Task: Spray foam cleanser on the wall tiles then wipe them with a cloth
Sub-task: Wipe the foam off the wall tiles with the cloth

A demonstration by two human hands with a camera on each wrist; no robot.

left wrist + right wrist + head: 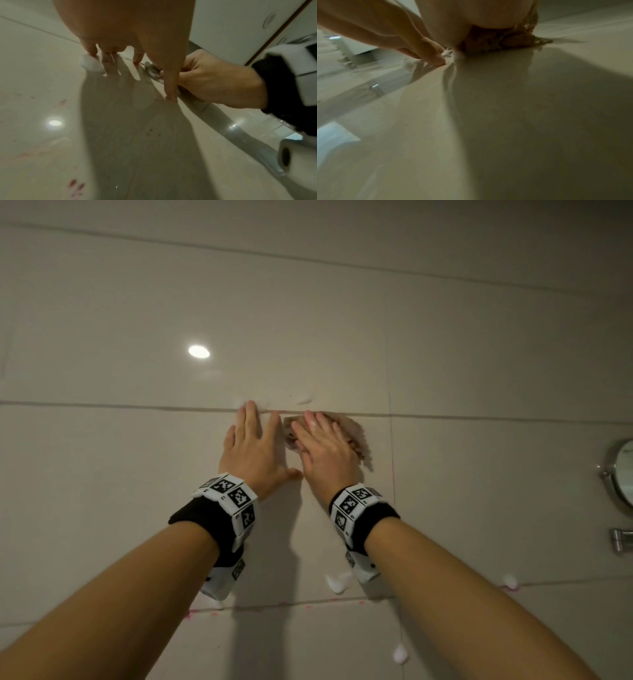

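Glossy beige wall tiles (pixel 342 337) fill the head view. My left hand (pixel 255 440) lies flat on the wall with straight, spread fingers, and its fingertips touch a dab of white foam (pixel 91 65) at the grout line. Just to its right, my right hand (pixel 322 440) presses a tan cloth (pixel 358 440) flat against the tile, and the cloth's frayed edge sticks out on the right. In the right wrist view the palm (pixel 471 16) covers most of the cloth (pixel 513 39). No spray bottle is in view.
More foam blobs cling to the wall (pixel 303 399), (pixel 339 582), (pixel 400 654), (pixel 510 581). Pink stains (pixel 191 613) dot the lower grout line. A round mirror (pixel 623 470) and a metal bracket (pixel 621 542) are mounted at the right edge.
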